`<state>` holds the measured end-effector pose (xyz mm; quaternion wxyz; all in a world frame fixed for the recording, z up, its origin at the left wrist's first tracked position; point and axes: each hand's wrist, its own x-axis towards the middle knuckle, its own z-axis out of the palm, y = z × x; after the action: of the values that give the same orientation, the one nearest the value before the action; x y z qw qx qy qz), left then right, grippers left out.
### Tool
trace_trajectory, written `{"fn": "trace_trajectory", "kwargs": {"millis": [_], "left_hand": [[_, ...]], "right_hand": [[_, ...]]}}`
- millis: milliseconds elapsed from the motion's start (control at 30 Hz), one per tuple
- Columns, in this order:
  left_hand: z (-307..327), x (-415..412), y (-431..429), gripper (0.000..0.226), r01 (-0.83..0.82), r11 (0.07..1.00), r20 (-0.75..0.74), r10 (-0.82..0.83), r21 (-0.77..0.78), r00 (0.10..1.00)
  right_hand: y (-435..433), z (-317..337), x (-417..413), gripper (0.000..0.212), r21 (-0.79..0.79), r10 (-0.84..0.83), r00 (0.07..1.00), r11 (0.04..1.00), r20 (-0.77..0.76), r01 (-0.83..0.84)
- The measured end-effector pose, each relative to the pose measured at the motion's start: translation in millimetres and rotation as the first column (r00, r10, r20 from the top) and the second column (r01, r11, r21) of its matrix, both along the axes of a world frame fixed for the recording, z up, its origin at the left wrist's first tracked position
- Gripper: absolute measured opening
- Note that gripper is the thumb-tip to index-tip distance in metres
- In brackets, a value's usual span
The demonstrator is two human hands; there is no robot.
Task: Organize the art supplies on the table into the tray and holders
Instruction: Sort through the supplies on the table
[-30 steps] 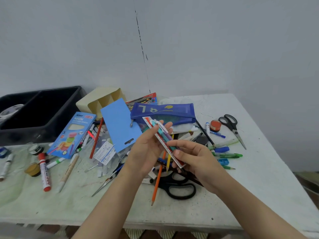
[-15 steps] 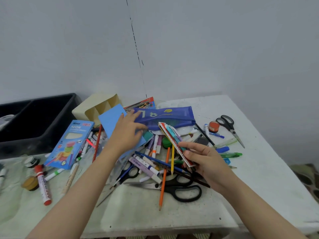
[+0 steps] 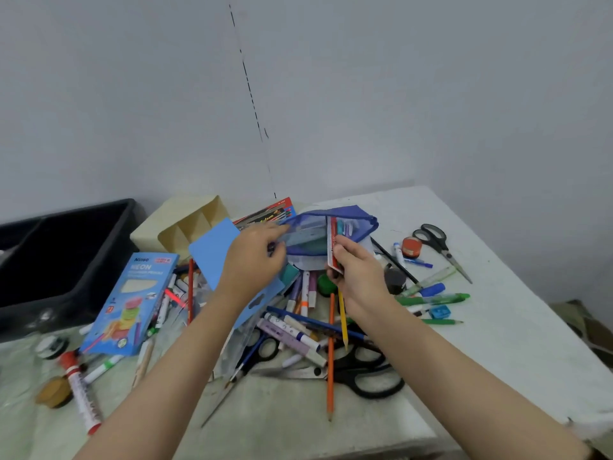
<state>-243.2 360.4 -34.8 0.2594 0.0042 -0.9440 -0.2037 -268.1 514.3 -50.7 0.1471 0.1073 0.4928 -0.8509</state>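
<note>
My left hand pinches the near edge of a blue mesh pencil pouch and holds its mouth wide. My right hand grips a flat red-and-white pack of pens, whose top end sits inside the pouch's opening. Under both hands lies a heap of markers, pencils and pens. A cream divided holder lies on its side at the back. A black tray stands at the far left.
A blue Neon pencil box lies left of the heap, with a red-capped marker nearer me. Black scissors rest in front of my right arm; smaller scissors lie far right. The table edge runs along the right.
My left hand moved from the blue card to the pouch and pulled it open. My right hand carried the pen pack up and put its end into the pouch.
</note>
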Motion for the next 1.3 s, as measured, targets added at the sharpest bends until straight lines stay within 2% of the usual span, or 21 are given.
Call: {"fn": "trace_trajectory", "kwargs": {"millis": [133, 333, 400, 500, 567, 633, 700, 900, 1033, 1133, 1200, 1300], "left_hand": [[2.1, 2.5, 3.9, 0.034, 0.033, 0.998, -0.003, -0.033, 0.058, 0.999], [1.5, 3.1, 0.2, 0.037, 0.074, 0.992, 0.000, -0.074, 0.107, 0.997], [0.0, 2.9, -2.3, 0.037, 0.073, 0.990, 0.010, -0.075, 0.120, 0.997], [-1.2, 1.4, -4.9, 0.036, 0.077, 0.988, 0.017, -0.080, 0.134, 0.997], [-0.9, 0.5, -5.5, 0.035, 0.079, 0.985, 0.011, -0.082, 0.153, 0.997], [-0.8, -1.1, -6.5, 0.034, 0.082, 0.984, 0.008, -0.084, 0.161, 0.996], [-1.3, -3.2, -7.7, 0.034, 0.077, 0.984, 0.010, -0.080, 0.161, 0.997], [-11.4, -12.5, -15.4, 0.031, 0.047, 0.978, 0.073, -0.063, 0.206, 0.995], [-10.9, -13.1, -14.5, 0.036, 0.016, 0.974, 0.131, -0.046, 0.226, 0.990], [-8.7, -12.0, -10.2, 0.040, -0.003, 0.977, 0.161, -0.032, 0.214, 0.986], [-8.9, -11.1, -7.0, 0.039, -0.015, 0.981, 0.176, -0.019, 0.192, 0.984], [-10.2, -6.2, 2.2, 0.042, -0.014, 0.973, 0.152, -0.022, 0.230, 0.988]], "right_hand": [[-26.5, 2.7, -7.7, 0.029, -0.014, -0.023, 1.000, 1.000, 0.009, 0.023], [-33.7, 9.4, -17.9, 0.055, -0.033, 0.035, 0.999, 0.999, -0.020, -0.035], [-32.8, 10.3, -21.0, 0.055, 0.057, 0.065, 0.996, 0.996, -0.059, -0.062], [-30.7, 7.3, -26.7, 0.039, 0.250, 0.109, 0.984, 0.966, -0.143, -0.071], [-28.1, 2.7, -32.1, 0.030, 0.468, 0.145, 0.957, 0.884, -0.251, -0.011], [-23.7, -0.3, -35.6, 0.026, 0.669, 0.237, 0.902, 0.740, -0.360, 0.073], [-20.0, -1.7, -35.9, 0.024, 0.762, 0.329, 0.852, 0.636, -0.406, 0.118], [-9.0, -6.4, -31.7, 0.031, 0.828, 0.432, 0.790, 0.536, -0.435, 0.164], [14.1, -8.4, -23.8, 0.026, 0.829, 0.480, 0.748, 0.535, -0.458, 0.165], [46.2, -14.2, -22.8, 0.022, 0.831, 0.452, 0.765, 0.522, -0.460, 0.191], [73.2, -17.6, -25.6, 0.024, 0.857, 0.432, 0.777, 0.447, -0.459, 0.257], [118.0, -21.5, -36.8, 0.027, 0.918, 0.440, 0.805, 0.206, -0.397, 0.340]]}}
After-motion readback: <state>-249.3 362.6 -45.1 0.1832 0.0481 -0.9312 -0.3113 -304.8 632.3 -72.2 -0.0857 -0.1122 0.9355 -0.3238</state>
